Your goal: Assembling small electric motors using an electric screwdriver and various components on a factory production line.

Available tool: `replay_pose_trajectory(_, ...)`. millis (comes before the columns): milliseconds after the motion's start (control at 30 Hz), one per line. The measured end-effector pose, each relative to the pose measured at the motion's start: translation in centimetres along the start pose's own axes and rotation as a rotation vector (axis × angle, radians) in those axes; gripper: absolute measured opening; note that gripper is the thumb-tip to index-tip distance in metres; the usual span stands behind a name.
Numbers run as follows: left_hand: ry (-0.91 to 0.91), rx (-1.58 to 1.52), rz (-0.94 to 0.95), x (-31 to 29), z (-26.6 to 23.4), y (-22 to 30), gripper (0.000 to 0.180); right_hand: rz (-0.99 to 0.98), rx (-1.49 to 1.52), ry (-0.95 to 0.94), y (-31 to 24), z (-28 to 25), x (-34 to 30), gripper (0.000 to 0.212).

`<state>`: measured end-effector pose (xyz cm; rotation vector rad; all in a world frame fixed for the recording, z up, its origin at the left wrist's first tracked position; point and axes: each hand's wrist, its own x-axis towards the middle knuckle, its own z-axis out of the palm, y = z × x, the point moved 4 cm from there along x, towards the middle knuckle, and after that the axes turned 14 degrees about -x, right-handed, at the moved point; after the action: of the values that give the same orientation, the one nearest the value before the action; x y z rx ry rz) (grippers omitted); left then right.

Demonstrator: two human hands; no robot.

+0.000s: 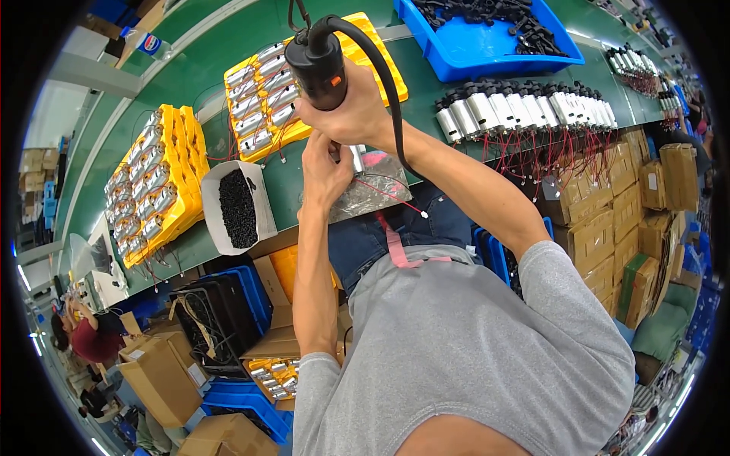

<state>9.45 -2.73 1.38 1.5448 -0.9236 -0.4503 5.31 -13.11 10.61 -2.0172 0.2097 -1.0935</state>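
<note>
My right hand (356, 110) is wrapped round a black electric screwdriver (318, 76), which hangs upright from above with a black cable curving off its top. Right below it, my left hand (325, 173) has its fingers closed round a silver cylindrical motor (357, 158) with thin red and black wires. The screwdriver's tip and most of the motor are hidden by my hands. Under them lies a clear plastic-covered pad (361, 199) at the bench edge. Beside my left forearm stands a white box (266, 216) filled with small black screws or similar parts.
Yellow trays (182, 144) of silver motors stand at the left, with another yellow tray (391, 64) behind my hands. Rows of motors (525, 110) with dangling red wires line the right. A blue bin (487, 57) of black parts sits behind them. Cardboard boxes (601, 220) are stacked at right.
</note>
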Motion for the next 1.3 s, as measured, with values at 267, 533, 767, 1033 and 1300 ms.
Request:
replay_pose_trajectory(267, 0.128, 0.009, -0.047, -0.8, -0.3, -1.0, 0.024, -0.066, -0.015, -0.015, -0.5, 0.2, 0.1, 0.026)
replay_pose_trajectory(533, 0.197, 0.087, -0.009, -1.3, -0.5, -0.9, 0.032, -0.055, -0.04, -0.169, 0.4, 1.1, -0.1, 0.024)
replay_pose_trajectory(767, 0.185, 0.091, -0.047, -1.2, -0.7, -0.4, 0.038, -0.018, 0.138, -0.116, 0.6, 1.3, -0.2, 0.024)
replay_pose_trajectory(1033, 0.2, 0.181, -0.003, -1.5, -0.4, 0.9, 0.051, 0.066, 0.138, -0.124, 0.7, -0.7, -0.3, 0.047)
replay_pose_trajectory(1300, -0.238, 0.598, -0.292, 0.3, 1.6, 2.4, 0.066, -0.022, -0.141, -0.063, 1.4, -8.1, 0.0, 0.053)
